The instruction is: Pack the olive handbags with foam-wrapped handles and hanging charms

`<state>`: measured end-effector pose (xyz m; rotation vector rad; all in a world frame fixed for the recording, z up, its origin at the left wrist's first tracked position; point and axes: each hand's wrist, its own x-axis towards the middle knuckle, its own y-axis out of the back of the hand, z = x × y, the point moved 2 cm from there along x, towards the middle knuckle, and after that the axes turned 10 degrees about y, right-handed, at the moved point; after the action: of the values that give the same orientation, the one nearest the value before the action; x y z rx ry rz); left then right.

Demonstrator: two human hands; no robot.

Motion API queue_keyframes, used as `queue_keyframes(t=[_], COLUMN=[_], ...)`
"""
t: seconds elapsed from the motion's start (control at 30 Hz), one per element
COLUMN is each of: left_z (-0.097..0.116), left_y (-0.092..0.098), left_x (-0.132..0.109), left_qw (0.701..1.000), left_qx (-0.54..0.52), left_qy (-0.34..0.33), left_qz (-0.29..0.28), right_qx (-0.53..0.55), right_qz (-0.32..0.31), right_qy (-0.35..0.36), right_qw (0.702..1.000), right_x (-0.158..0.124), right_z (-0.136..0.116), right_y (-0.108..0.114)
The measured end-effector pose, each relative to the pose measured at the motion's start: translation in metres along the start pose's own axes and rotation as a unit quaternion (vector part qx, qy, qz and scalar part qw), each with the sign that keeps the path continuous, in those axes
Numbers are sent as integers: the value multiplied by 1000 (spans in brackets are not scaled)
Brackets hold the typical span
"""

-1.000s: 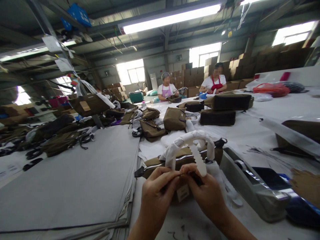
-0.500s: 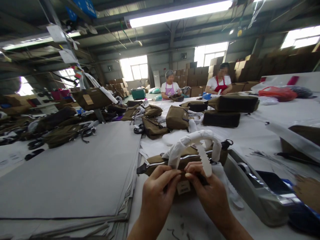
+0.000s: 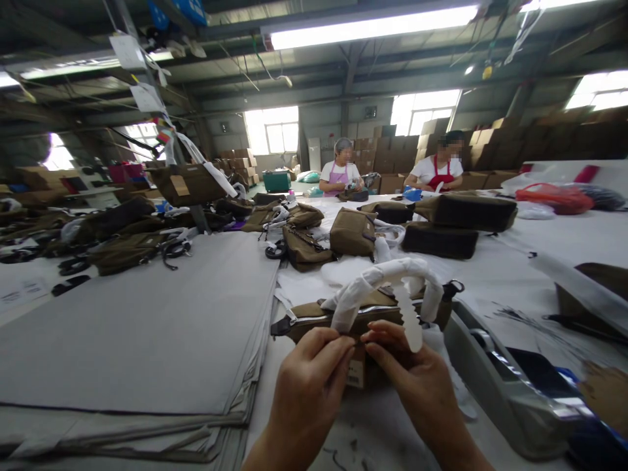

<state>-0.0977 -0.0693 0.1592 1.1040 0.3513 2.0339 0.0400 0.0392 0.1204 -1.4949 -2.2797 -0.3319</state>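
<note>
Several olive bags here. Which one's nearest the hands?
The bag with the silver zipper and arched, white-wrapped handle, right at the left hand and right hand. The other olive bags are farther back or off to the sides.

Toward six o'clock, one left hand [image 3: 311, 379]; toward five, one right hand [image 3: 422, 376] and one zipped bag [image 3: 366, 319] bearing one white label [image 3: 355, 375]. At four, one tape dispenser [image 3: 515, 399]. Toward three, two stacked bags [image 3: 466, 212] and one orange-red plastic bag [image 3: 554, 197]. Two co-workers: one pink-aproned person [image 3: 338, 178] at one, one red-aproned person [image 3: 439, 173] at two. At ten, two paper sheets [image 3: 127, 52].
</note>
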Motion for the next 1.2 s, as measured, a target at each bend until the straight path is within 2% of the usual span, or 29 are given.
queue_keyframes(t=[0.17,0.4,0.73,0.93,1.07,1.2], left_z=[3,5,6,5,6,5], left_y=[0,0,0,-2,-4,-8], left_x=[-1,0,0,-1,0,1], left_qw=[999,998,998,998,999,998], left_qx=[41,49,33,35,36,47], left_qy=[13,16,20,17,9,2], left_qz=[-12,-34,-44,-45,-39,-34], right_qx=[-91,-201,-214,-215,-240,-305], right_qz=[-6,-26,-36,-52,-72,-80], right_qy=[85,215,255,301,350,417], right_qw=[992,955,942,927,903,852], right_x=[-3,-1,0,2,2,2], right_z=[-8,-16,-17,-18,-21,-22], right_y=[0,0,0,0,0,-2])
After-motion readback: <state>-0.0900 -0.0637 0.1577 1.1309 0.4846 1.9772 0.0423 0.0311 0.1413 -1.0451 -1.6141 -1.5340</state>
